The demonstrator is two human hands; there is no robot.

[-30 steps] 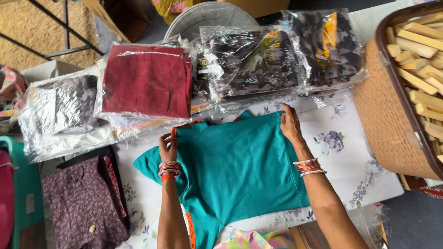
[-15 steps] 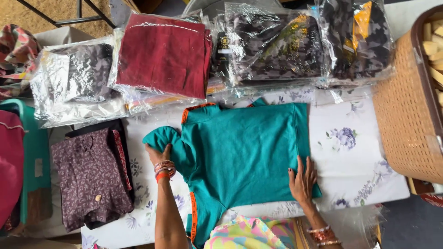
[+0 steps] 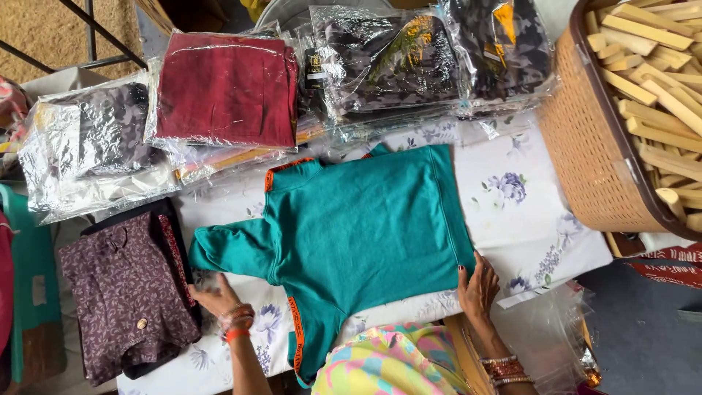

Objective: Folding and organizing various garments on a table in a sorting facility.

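A teal shirt (image 3: 365, 234) is being spread flat on the floral-covered counter (image 3: 526, 219), its long axis running away from the person. The right hand (image 3: 479, 289) is being pressed open on its lower right edge; the left hand (image 3: 216, 298), fingers loosely open, is being held beside the sleeve. The shirt's near hem is being hidden by bright clothing (image 3: 387, 366).
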